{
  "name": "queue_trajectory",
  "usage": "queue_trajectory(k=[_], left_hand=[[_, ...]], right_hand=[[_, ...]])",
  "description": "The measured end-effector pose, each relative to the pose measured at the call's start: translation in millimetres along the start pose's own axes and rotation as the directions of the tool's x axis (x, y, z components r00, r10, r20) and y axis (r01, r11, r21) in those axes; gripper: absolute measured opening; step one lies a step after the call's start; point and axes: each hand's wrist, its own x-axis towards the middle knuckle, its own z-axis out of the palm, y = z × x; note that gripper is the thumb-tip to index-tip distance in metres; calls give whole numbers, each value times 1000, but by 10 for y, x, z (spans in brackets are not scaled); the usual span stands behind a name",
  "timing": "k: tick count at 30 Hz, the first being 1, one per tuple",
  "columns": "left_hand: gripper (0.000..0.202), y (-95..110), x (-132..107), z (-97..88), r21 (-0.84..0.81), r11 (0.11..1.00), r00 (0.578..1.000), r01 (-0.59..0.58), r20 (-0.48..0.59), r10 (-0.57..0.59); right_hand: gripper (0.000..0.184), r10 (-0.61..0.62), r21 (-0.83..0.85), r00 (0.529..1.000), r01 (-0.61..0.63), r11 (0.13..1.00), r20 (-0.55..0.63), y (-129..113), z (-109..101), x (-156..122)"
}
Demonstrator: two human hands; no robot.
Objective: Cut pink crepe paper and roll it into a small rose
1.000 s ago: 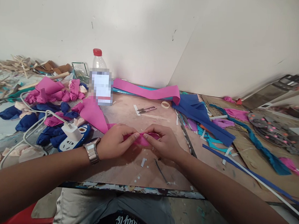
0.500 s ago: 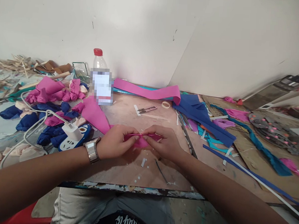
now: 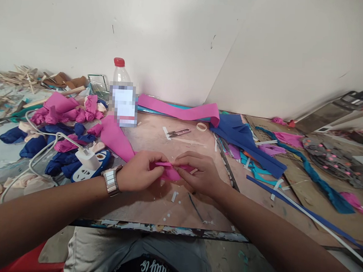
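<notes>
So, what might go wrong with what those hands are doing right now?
The folded pink strip between the left hand and right hand could slip open if either grip loosens. The left forearm lies close to the power strip, so it might knock the charger. Small snips lie just beyond the hands; a careless reach could meet them.

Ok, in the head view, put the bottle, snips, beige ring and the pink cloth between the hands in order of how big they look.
1. Bottle
2. Snips
3. Beige ring
The pink cloth is partly hidden by the left hand and right hand, so I can't rank it.
</notes>
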Motion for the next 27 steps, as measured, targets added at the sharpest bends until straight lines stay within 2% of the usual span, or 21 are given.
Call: queue_trajectory(k=[5, 17, 21, 27], left_hand=[[33, -10, 7, 11, -43, 999, 1000, 9, -20, -10], [32, -27, 12, 22, 3, 1000, 999, 0, -53, 0], [26, -32, 13, 26, 65, 997, 995, -42, -92, 48], [22, -22, -6, 37, 260, 958, 976, -124, -142, 165]], right_hand=[[14, -3, -36, 1000, 3, 999, 19, -9, -11, 2], [17, -32, -106, 999, 33, 994, 13, 28, -1, -15], [16, -25, -115, 1000, 24, 993, -4, 34, 7, -18], [9, 55, -102, 998, -57, 993, -29, 10, 51, -32]])
